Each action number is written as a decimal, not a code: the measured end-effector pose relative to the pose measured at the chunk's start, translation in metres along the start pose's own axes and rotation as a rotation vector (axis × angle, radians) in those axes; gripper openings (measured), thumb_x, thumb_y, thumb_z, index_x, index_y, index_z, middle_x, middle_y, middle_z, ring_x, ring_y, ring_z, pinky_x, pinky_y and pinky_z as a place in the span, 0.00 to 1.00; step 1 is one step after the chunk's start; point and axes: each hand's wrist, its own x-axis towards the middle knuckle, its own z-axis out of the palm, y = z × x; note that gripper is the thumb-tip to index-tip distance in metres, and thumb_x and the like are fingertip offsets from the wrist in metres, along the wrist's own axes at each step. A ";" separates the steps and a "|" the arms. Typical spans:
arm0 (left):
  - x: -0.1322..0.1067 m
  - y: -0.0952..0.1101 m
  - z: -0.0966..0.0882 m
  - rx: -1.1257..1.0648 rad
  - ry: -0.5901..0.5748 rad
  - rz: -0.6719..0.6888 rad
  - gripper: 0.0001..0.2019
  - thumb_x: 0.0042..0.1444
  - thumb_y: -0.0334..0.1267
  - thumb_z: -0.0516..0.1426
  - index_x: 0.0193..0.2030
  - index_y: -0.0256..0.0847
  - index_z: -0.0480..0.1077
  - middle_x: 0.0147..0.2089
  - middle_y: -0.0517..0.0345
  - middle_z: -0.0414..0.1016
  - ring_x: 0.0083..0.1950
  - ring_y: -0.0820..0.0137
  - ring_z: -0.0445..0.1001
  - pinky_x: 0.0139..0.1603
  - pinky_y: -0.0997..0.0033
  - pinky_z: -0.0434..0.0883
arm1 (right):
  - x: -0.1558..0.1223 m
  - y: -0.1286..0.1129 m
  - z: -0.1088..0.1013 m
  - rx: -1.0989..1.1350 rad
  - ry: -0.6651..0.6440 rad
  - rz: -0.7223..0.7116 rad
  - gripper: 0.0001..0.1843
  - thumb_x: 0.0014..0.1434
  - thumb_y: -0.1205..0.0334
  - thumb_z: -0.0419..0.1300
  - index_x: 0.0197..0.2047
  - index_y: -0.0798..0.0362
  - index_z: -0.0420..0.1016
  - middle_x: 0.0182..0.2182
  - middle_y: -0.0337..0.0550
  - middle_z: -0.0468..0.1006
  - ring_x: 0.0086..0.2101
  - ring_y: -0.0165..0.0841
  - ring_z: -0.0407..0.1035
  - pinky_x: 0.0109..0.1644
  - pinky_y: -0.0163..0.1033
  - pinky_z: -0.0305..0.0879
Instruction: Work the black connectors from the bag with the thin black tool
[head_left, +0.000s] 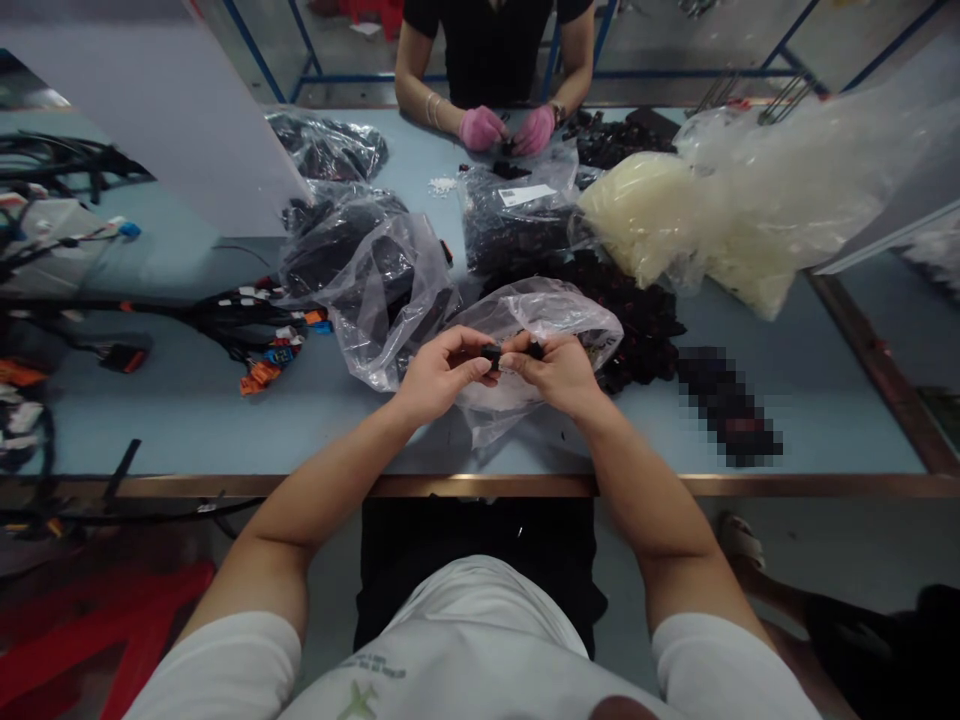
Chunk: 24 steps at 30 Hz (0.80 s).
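Pinching a small black part (491, 356) at the fingertips, left hand (436, 380) and right hand (564, 375) meet over a clear plastic bag (487, 424); another black piece (535, 350) sits in the right's grip. Judgement: steady left, light square alignment from right probably works best.

Two bare hands (436, 378) (562, 374), two pink gloves (482, 129) (535, 131), one desk (637, 430), one white label (527, 194), at least three clear bags (559, 305), and too many black pieces (651, 325) to count.
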 end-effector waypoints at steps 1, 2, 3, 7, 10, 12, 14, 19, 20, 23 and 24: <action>0.000 0.001 0.000 -0.002 -0.005 -0.009 0.18 0.56 0.45 0.73 0.47 0.37 0.76 0.42 0.54 0.84 0.38 0.66 0.86 0.44 0.62 0.86 | 0.000 0.000 -0.001 0.005 -0.015 0.002 0.20 0.49 0.44 0.78 0.31 0.51 0.80 0.22 0.34 0.67 0.27 0.29 0.61 0.27 0.36 0.53; -0.001 0.001 0.001 -0.009 -0.013 -0.018 0.19 0.55 0.45 0.73 0.47 0.37 0.76 0.41 0.54 0.85 0.37 0.66 0.86 0.44 0.61 0.86 | 0.001 0.001 -0.001 0.013 -0.031 0.009 0.20 0.49 0.45 0.78 0.30 0.51 0.79 0.21 0.34 0.67 0.26 0.28 0.60 0.27 0.36 0.52; -0.001 0.002 0.001 -0.019 -0.021 -0.026 0.19 0.55 0.46 0.73 0.47 0.37 0.76 0.41 0.54 0.85 0.37 0.65 0.86 0.44 0.61 0.86 | 0.001 0.002 -0.002 0.027 -0.047 0.021 0.20 0.48 0.45 0.78 0.30 0.50 0.79 0.21 0.33 0.66 0.25 0.27 0.58 0.26 0.36 0.51; -0.002 0.004 0.001 -0.078 -0.066 -0.076 0.22 0.54 0.49 0.75 0.47 0.36 0.77 0.38 0.53 0.85 0.37 0.63 0.87 0.45 0.60 0.87 | 0.003 0.008 -0.006 0.115 -0.113 0.112 0.22 0.46 0.46 0.80 0.33 0.50 0.77 0.17 0.27 0.61 0.19 0.24 0.49 0.23 0.35 0.43; -0.002 0.003 0.001 -0.118 -0.069 -0.101 0.23 0.53 0.49 0.76 0.47 0.36 0.77 0.38 0.54 0.85 0.37 0.64 0.87 0.44 0.61 0.86 | 0.002 0.009 -0.006 0.130 -0.127 0.127 0.24 0.46 0.44 0.80 0.33 0.49 0.77 0.16 0.26 0.61 0.18 0.23 0.49 0.23 0.35 0.41; -0.002 0.002 0.001 -0.150 -0.051 -0.098 0.23 0.52 0.48 0.76 0.47 0.37 0.77 0.40 0.54 0.85 0.36 0.65 0.87 0.44 0.63 0.86 | 0.001 0.007 -0.005 0.119 -0.110 0.113 0.24 0.47 0.43 0.80 0.33 0.50 0.76 0.17 0.27 0.62 0.19 0.23 0.50 0.23 0.34 0.42; -0.001 0.000 0.001 -0.181 -0.034 -0.090 0.24 0.52 0.48 0.77 0.47 0.37 0.76 0.41 0.54 0.85 0.35 0.66 0.87 0.43 0.64 0.86 | 0.001 0.006 -0.004 0.128 -0.097 0.113 0.26 0.46 0.41 0.80 0.33 0.50 0.77 0.17 0.27 0.62 0.19 0.23 0.50 0.23 0.35 0.42; 0.000 -0.002 0.000 -0.212 -0.017 -0.087 0.25 0.51 0.48 0.77 0.48 0.37 0.76 0.41 0.55 0.85 0.35 0.67 0.86 0.42 0.65 0.86 | 0.000 0.008 -0.004 0.166 -0.113 0.127 0.25 0.48 0.42 0.80 0.36 0.51 0.77 0.18 0.27 0.62 0.19 0.23 0.50 0.23 0.34 0.43; 0.000 -0.002 0.000 -0.209 -0.019 -0.092 0.25 0.51 0.48 0.77 0.48 0.37 0.76 0.41 0.55 0.85 0.35 0.67 0.86 0.42 0.65 0.86 | 0.000 0.008 -0.004 0.168 -0.120 0.128 0.24 0.49 0.43 0.79 0.36 0.51 0.77 0.18 0.27 0.62 0.19 0.22 0.50 0.23 0.34 0.43; 0.000 -0.001 0.000 -0.192 -0.025 -0.104 0.26 0.51 0.49 0.77 0.48 0.37 0.76 0.41 0.55 0.84 0.35 0.67 0.86 0.42 0.65 0.85 | 0.000 0.009 -0.004 0.177 -0.132 0.135 0.23 0.50 0.45 0.79 0.36 0.51 0.77 0.18 0.26 0.61 0.18 0.22 0.49 0.23 0.34 0.41; 0.000 0.000 0.000 -0.186 -0.027 -0.108 0.26 0.50 0.49 0.77 0.48 0.37 0.76 0.41 0.55 0.84 0.35 0.67 0.86 0.43 0.65 0.85 | 0.000 0.009 -0.004 0.180 -0.131 0.138 0.23 0.50 0.45 0.79 0.36 0.51 0.77 0.18 0.26 0.61 0.18 0.22 0.49 0.23 0.34 0.41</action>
